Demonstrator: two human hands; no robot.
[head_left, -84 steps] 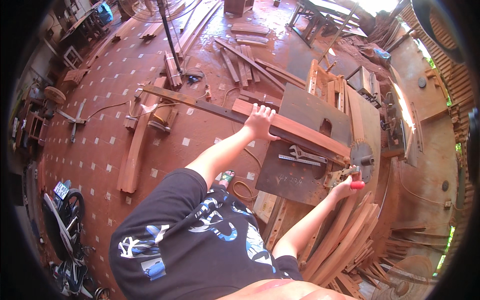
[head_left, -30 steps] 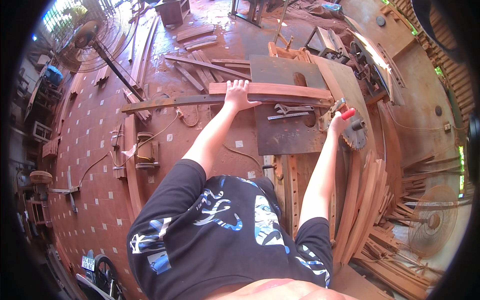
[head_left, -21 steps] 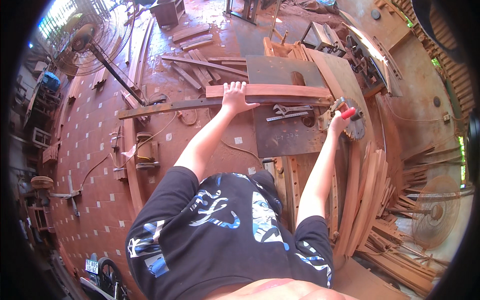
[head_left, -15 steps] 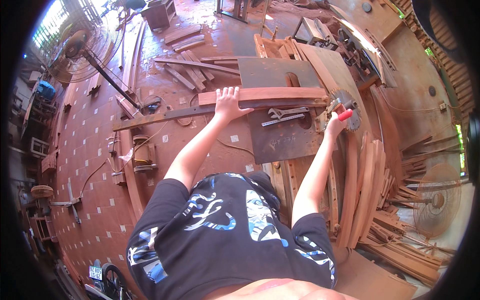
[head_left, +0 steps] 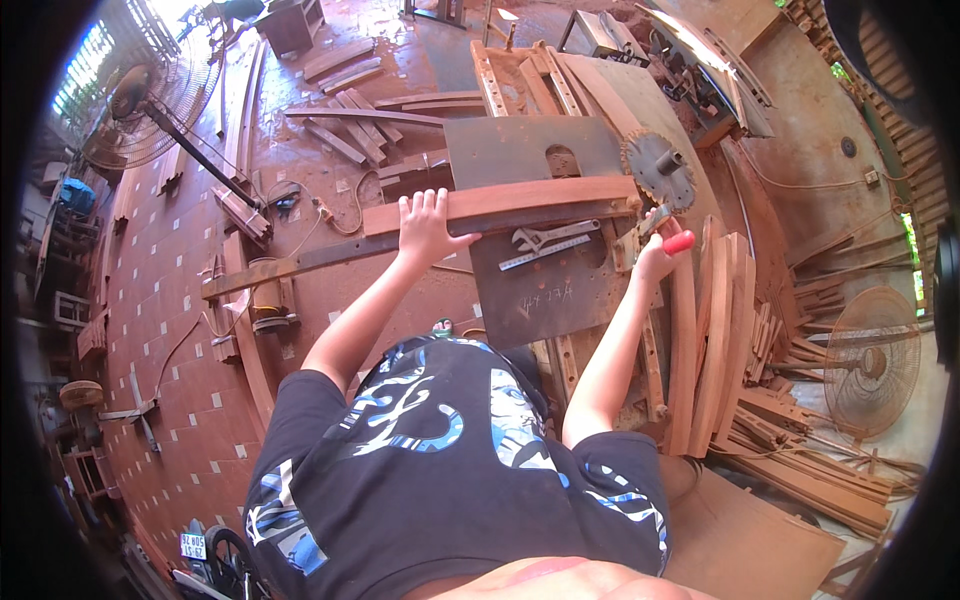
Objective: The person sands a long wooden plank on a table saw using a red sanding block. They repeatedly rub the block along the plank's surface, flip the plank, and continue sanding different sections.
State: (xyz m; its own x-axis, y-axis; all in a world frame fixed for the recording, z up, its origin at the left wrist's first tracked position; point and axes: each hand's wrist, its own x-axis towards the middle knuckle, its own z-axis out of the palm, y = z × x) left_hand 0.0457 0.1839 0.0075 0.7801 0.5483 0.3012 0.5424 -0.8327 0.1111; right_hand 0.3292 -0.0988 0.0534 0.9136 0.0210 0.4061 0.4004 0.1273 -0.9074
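The left hand (head_left: 428, 232) lies spread over the plank (head_left: 530, 201), toward its left end. The right hand (head_left: 655, 259) curls around a red handle (head_left: 680, 242).

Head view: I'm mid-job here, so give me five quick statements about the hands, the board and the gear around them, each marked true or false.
1. The left hand is on the reddish board. True.
2. The right hand lies flat on the board. False: it grips the red-handled tool.
3. The adjustable wrench lies beside a ruler on the dark plate. True.
4. The toothed blade is by the board's left end. False: it is by the right end.
5. A fan shows at the picture's right. True.
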